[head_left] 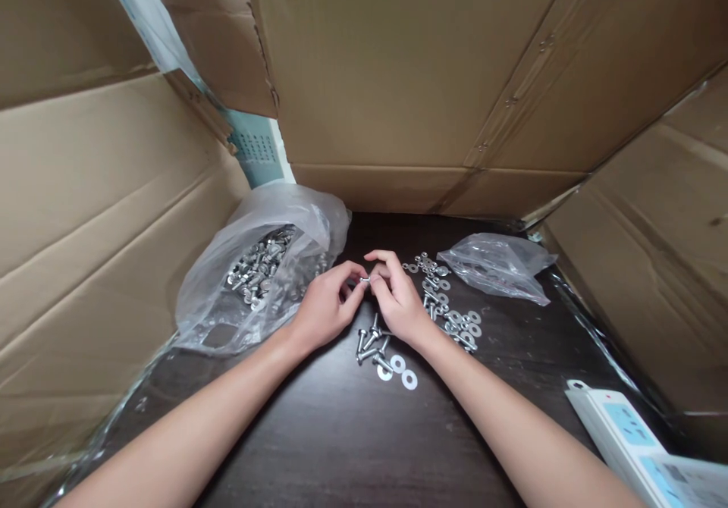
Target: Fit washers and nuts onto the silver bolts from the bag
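Observation:
My left hand (333, 299) and my right hand (396, 296) meet over the middle of the dark table. Between their fingertips is a small silver bolt (365, 279), pinched from both sides. Whether a nut or washer sits on it is too small to tell. Just below the hands lies a group of loose bolts (368, 347) with a few flat washers (409, 379). Right of my right wrist spreads a bigger scatter of bolts, nuts and washers (444, 307), partly hidden by the forearm.
At left, an open clear plastic bag (199, 318) holds a heap of metal fasteners (265, 261). A flattened clear bag (494, 265) lies at the right. A white power strip (617, 424) sits at lower right. Cardboard walls (409, 76) surround the table (318, 440).

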A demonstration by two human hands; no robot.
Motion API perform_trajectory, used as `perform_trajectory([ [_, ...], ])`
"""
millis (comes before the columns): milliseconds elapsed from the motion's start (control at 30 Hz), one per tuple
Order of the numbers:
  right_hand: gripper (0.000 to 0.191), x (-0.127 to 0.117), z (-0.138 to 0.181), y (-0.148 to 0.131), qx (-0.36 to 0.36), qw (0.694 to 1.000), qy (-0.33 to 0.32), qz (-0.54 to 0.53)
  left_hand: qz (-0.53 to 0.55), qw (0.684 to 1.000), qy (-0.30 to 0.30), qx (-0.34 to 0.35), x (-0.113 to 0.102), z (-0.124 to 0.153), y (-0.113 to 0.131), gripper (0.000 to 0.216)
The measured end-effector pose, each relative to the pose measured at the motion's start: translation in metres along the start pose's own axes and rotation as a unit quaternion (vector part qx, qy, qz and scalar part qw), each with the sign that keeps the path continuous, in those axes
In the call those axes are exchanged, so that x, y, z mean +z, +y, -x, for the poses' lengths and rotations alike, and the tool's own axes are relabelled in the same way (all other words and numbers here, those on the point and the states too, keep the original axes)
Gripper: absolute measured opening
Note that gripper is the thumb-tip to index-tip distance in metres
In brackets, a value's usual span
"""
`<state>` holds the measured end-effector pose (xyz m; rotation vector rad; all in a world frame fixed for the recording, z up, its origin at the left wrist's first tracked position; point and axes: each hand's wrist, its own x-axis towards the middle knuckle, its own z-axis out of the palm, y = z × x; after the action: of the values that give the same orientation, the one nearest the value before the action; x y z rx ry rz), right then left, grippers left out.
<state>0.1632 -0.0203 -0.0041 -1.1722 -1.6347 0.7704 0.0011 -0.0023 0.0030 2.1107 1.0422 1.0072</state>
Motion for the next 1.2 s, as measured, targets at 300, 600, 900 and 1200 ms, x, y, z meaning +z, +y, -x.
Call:
perform_trajectory([
  [300,0.023,0.0011,-0.0016,0.0026,0.017,0.999,0.029,-0.016,0.032,0.999,0.015,-0.041,-0.0008,-0.0004,0.0023,0.017],
  [600,0.025,0.0014,-0.0023,0.0038,0.024,0.998,0.048,-0.031,0.041,0.998,0.010,-0.051,-0.0016,-0.0014,0.0051,0.017],
  [900,0.028,0.0028,-0.0027,0.0022,0.025,0.998,0.045,-0.022,0.041,0.998,0.008,-0.039,-0.0021,-0.0017,0.0037,0.012],
  [1200,0.019,0.0030,-0.0027,0.0004,0.029,0.999,0.041,-0.008,0.043,0.998,0.002,-0.041,-0.0023,-0.0016,0.0024,0.013],
])
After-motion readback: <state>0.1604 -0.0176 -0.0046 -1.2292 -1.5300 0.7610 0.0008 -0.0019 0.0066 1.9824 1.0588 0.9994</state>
